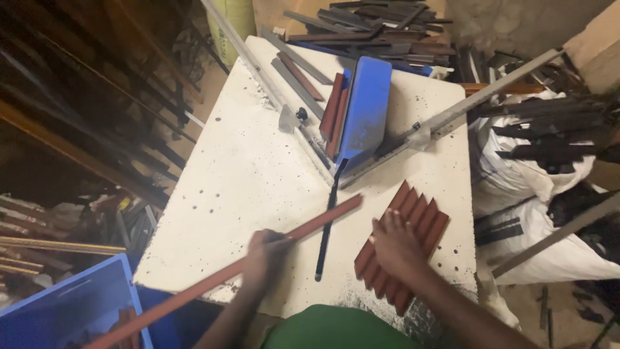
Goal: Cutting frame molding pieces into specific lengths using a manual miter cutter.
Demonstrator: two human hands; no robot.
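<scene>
The left hand [266, 253] has its fingers wrapped tight around a long reddish-brown strip [258, 262], which slants across the near edge of the white speckled desk [239, 174] and overhangs it toward a blue crate [71, 310] below. Right of the strip, the right hand [395, 244] lies flat, fingers spread, on a row of short reddish-brown pieces [413, 223] set side by side. Between the strip's far tip and that row lies a thin dark rod [326, 226]. Beyond the rod stands a blue cutter housing [365, 106] with grey metal rails [452, 116] angled to either side. White sacks [516, 187] crowd the desk's right edge.
</scene>
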